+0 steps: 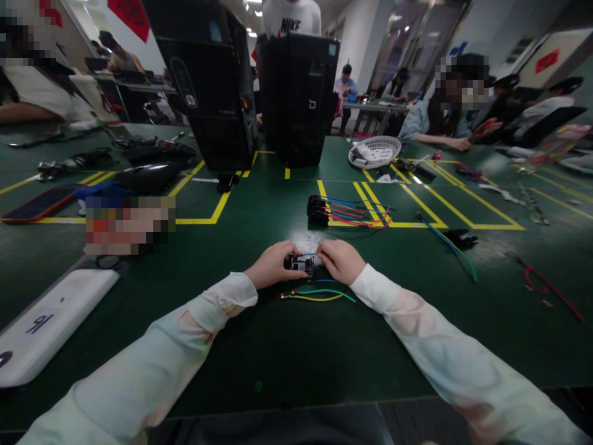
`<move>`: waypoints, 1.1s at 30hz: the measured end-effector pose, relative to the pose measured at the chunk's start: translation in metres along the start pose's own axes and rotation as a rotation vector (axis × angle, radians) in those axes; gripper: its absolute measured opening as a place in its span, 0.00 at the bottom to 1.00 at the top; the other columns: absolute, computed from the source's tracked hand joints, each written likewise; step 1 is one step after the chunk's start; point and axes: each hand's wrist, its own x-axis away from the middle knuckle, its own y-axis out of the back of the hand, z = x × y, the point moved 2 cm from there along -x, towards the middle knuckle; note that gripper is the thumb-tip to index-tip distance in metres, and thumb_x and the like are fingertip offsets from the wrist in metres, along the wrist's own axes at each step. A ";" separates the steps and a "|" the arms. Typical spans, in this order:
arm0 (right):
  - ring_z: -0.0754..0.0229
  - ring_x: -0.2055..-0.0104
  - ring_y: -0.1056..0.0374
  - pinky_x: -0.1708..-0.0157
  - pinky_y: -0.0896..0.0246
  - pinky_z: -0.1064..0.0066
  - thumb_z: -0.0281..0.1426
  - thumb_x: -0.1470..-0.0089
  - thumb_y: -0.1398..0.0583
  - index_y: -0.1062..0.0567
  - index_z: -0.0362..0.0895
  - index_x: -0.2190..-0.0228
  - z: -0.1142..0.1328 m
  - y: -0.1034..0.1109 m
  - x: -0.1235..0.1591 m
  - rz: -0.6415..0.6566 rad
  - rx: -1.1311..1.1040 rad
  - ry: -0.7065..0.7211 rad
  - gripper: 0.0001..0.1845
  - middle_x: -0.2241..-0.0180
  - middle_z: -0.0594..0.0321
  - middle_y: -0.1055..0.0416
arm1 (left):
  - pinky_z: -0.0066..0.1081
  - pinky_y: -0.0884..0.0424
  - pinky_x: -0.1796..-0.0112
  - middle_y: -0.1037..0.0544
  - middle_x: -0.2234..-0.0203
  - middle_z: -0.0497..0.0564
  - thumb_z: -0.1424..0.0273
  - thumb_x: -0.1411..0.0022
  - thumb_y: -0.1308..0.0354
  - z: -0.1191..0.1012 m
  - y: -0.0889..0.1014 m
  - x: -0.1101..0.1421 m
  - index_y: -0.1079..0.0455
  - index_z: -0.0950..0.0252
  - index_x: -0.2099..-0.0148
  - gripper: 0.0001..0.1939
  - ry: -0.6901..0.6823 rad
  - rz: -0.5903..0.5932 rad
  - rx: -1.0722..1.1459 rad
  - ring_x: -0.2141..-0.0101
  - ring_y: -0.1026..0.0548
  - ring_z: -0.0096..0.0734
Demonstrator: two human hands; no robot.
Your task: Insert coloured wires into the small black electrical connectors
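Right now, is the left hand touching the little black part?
Touching. The head view shows the left hand holding the little black part between thumb and fingers.

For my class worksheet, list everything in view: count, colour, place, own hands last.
Slotted part: one, black, centre
Thin wire: one, blue, at slotted part
Loose wires: at least three, green, yellow, blue, below slotted part
Connector cluster: one, black with red and blue wires, beyond slotted part
Tall cases: two, black, far side
Basket: one, white, right of centre
Wire group: one, blue, yellow, green, right
Cord: one, red, far right
Flat box: one, white, left
Slab: one, dark, red-edged, left
Dark clutter: uncountable, mostly black, far left
Table: one, green, yellow-lined, underneath
People: several, varied clothing, background
Left hand: one, pale sleeve, holding slotted part
Right hand: one, pale sleeve, pinching thin wire
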 end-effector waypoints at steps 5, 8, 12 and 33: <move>0.61 0.70 0.41 0.69 0.50 0.71 0.30 0.43 0.52 0.36 0.44 0.72 0.001 0.002 0.001 0.015 -0.048 -0.025 0.09 0.73 0.61 0.36 | 0.32 0.37 0.65 0.31 0.66 0.51 0.57 0.53 0.38 0.001 -0.001 0.000 0.33 0.65 0.61 0.21 0.011 0.002 -0.001 0.65 0.33 0.35; 0.62 0.71 0.40 0.70 0.50 0.73 0.30 0.43 0.52 0.36 0.44 0.73 0.000 0.002 0.000 0.109 -0.083 -0.009 0.09 0.74 0.62 0.36 | 0.32 0.36 0.64 0.30 0.65 0.51 0.56 0.53 0.38 0.002 -0.001 0.001 0.33 0.65 0.61 0.21 0.002 -0.002 -0.007 0.64 0.33 0.36; 0.63 0.70 0.40 0.69 0.49 0.73 0.29 0.43 0.51 0.36 0.44 0.73 0.002 0.003 0.000 0.061 -0.126 -0.091 0.08 0.74 0.63 0.36 | 0.32 0.36 0.64 0.31 0.66 0.51 0.57 0.53 0.38 0.002 -0.002 0.000 0.33 0.65 0.62 0.20 -0.012 -0.006 -0.008 0.64 0.33 0.35; 0.62 0.69 0.40 0.68 0.47 0.73 0.28 0.44 0.50 0.36 0.44 0.73 0.001 0.001 -0.003 0.066 -0.121 -0.048 0.07 0.74 0.62 0.37 | 0.31 0.37 0.67 0.30 0.66 0.50 0.56 0.53 0.38 0.002 0.000 0.001 0.33 0.65 0.63 0.21 -0.021 -0.026 0.006 0.65 0.33 0.34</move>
